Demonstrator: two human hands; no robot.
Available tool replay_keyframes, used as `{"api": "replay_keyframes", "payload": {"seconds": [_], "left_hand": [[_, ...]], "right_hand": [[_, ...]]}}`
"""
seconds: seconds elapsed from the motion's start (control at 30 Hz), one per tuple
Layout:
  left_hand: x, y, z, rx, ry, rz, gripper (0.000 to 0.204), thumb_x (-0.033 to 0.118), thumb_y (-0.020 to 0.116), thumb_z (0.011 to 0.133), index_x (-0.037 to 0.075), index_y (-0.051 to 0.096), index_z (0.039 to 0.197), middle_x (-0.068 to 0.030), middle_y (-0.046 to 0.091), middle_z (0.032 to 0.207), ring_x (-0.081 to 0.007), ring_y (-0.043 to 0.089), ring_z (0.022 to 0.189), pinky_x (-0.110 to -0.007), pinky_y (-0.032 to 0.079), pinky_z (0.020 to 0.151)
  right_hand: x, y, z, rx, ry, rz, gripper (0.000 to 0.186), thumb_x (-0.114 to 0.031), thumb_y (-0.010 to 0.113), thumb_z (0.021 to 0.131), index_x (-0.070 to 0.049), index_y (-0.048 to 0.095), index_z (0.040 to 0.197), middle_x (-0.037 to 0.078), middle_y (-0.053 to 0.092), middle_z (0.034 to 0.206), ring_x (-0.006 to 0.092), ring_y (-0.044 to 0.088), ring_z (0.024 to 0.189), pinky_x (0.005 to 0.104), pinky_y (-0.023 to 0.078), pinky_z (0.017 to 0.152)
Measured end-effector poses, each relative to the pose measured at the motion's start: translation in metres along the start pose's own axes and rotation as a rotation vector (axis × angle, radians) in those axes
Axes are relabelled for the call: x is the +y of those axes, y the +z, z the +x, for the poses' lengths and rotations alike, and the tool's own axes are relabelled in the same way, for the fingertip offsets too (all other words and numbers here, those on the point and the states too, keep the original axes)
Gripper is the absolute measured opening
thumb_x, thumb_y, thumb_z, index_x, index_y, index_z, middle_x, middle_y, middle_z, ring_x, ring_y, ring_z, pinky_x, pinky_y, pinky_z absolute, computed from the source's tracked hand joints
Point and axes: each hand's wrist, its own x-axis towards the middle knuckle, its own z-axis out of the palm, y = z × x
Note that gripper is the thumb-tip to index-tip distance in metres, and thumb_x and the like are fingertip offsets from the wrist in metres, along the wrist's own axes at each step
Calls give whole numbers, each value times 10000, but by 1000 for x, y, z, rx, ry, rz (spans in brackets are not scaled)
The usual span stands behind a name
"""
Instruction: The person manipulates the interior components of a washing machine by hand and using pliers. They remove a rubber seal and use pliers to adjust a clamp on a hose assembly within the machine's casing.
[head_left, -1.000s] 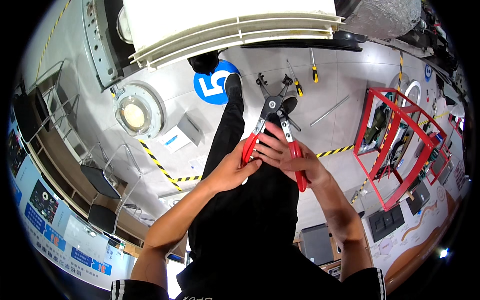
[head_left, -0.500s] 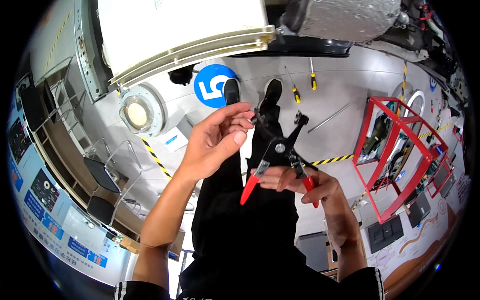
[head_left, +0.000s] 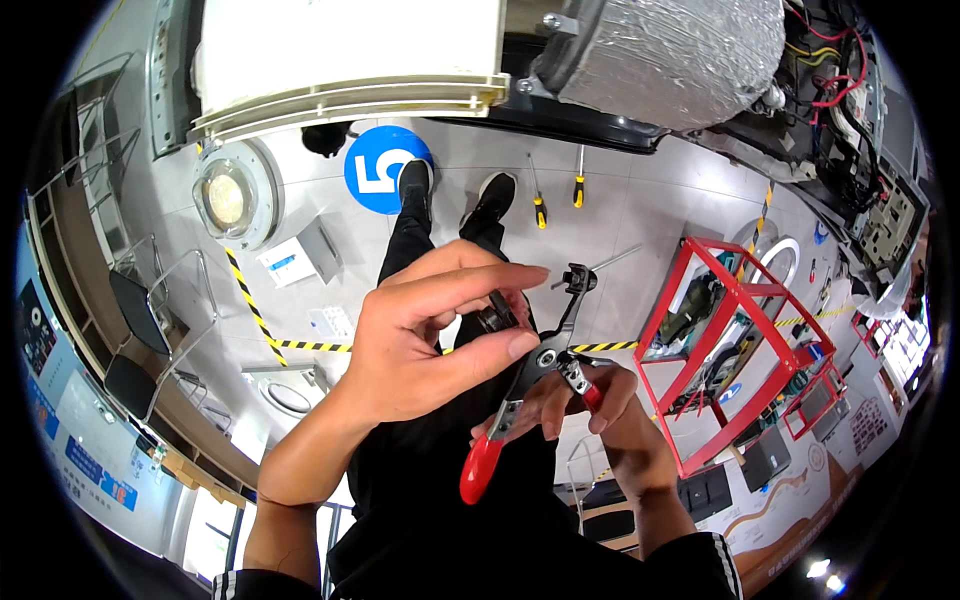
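Around one tip of the pliers (head_left: 546, 358), the left hand (head_left: 425, 335) curls.

Pliers (head_left: 546, 357) partly behind left hand (head_left: 425, 335)

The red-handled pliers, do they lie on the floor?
No, the pliers are held above the floor, the right hand at one red handle.

Can slip through just fine between the pliers (head_left: 546, 357) and the red frame (head_left: 661, 415), but pretty much walled off up front by the white housing (head_left: 350, 45) and foil-wrapped drum (head_left: 680, 60).
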Motion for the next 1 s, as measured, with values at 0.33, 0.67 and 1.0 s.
{"api": "replay_keyframes", "payload": {"seconds": [0.33,0.67,1.0], "left_hand": [[-36,-31,-17,280,-39,-267,272,-75,614,832,-53,530,1091,-173,624,1045,-211,633,948,-313,509,862],[-62,-58,-15,406,69,-304,193,11,562,895,-59,570,1075,-183,590,1139,-277,613,1025,-379,504,914],[-82,-78,5,490,-96,-628,445,119,566,916,-33,361,1281,-219,543,1202,-286,568,1100,-385,456,984]], "right_hand": [[-7,-1,-5,509,495,-421,586,-166,668,640,-22,538,1193,166,315,1421,286,183,1403,429,98,1152],[2,-14,22,592,473,-583,629,-177,659,695,-8,467,1268,220,302,1414,316,368,1309,413,219,1116],[-4,-43,36,621,509,-727,598,-121,640,696,3,468,1255,114,443,1329,241,262,1375,442,190,1122]]}}
